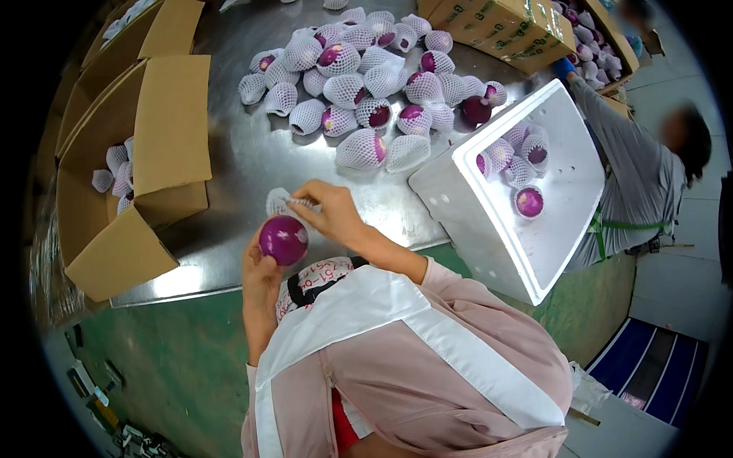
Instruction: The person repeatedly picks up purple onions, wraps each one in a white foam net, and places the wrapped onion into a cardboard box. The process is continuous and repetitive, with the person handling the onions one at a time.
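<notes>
Close to my body, my left hand (260, 269) holds a smooth, round purple fruit (283, 240) with a pale patch on its skin. Just above it, the fingers of my right hand (334, 211) pinch a white foam net sleeve (277, 203); it lies beyond the fruit and does not cover it. Farther up the metal table, a heap of purple fruits in foam nets (357, 85) is spread out. One bare dark purple fruit (476, 110) sits at the heap's right side.
At my right, a tilted white foam box (489, 221) holds several netted fruits. Open cardboard boxes (172, 122) stand at the left, the nearest with netted fruits inside. A closed carton (504, 30) is at the far right. A co-worker in grey (637, 168) stands beyond the foam box.
</notes>
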Tool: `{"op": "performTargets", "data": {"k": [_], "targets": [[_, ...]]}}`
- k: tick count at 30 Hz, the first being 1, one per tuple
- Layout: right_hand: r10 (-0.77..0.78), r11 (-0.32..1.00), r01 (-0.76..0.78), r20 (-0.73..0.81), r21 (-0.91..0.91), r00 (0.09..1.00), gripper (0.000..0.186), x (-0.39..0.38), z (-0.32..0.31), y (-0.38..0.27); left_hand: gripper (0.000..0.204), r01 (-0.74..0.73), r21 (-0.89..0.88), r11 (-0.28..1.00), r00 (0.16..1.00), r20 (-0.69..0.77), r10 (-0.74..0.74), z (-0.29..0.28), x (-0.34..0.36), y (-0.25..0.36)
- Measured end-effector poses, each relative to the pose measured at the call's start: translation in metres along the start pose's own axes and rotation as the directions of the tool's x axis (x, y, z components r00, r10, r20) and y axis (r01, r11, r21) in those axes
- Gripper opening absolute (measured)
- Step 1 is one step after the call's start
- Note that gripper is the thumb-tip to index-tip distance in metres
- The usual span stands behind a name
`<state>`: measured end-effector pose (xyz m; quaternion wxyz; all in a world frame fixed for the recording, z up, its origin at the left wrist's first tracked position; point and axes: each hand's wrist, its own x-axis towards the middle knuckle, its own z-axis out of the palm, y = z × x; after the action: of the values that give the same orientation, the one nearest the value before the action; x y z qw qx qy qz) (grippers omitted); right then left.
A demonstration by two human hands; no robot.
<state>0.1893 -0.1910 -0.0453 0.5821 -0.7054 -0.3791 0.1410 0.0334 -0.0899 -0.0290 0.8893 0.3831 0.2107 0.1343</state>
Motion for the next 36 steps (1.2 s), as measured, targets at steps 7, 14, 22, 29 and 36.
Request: {"op": "performTargets", "data": {"k": [7,14,22,29,36], "targets": [[-0.033,0.995,0.032,0.015,0.091,0.999,0.015,0.001,0.003,-0.002,0.075,-0.017,0.018,1.0,1.0,0.007,0.017,0.011,0.001,-0.003],[0.289,0.891,-0.308,0.105,0.335,0.952,0.009,0.0,-0.001,-0.001,0.064,-0.065,-0.106,0.992,0.997,-0.057,0.059,0.004,0.004,-0.002],[-0.032,0.987,0.04,-0.052,0.157,0.998,0.009,-0.004,0.008,-0.027,0.065,-0.24,0.362,0.901,0.904,-0.254,0.343,0.003,0.006,0.003],[-0.339,0.941,0.337,-0.108,-0.03,0.935,0.014,0.001,0.01,-0.037,0.077,-0.169,0.568,0.805,0.877,-0.286,0.386,0.025,0.003,0.008],[-0.689,0.702,0.702,0.139,-0.12,0.712,0.024,0.004,0.01,-0.04,0.071,-0.235,0.705,0.669,0.882,-0.134,0.451,0.0,0.01,-0.006]]}}
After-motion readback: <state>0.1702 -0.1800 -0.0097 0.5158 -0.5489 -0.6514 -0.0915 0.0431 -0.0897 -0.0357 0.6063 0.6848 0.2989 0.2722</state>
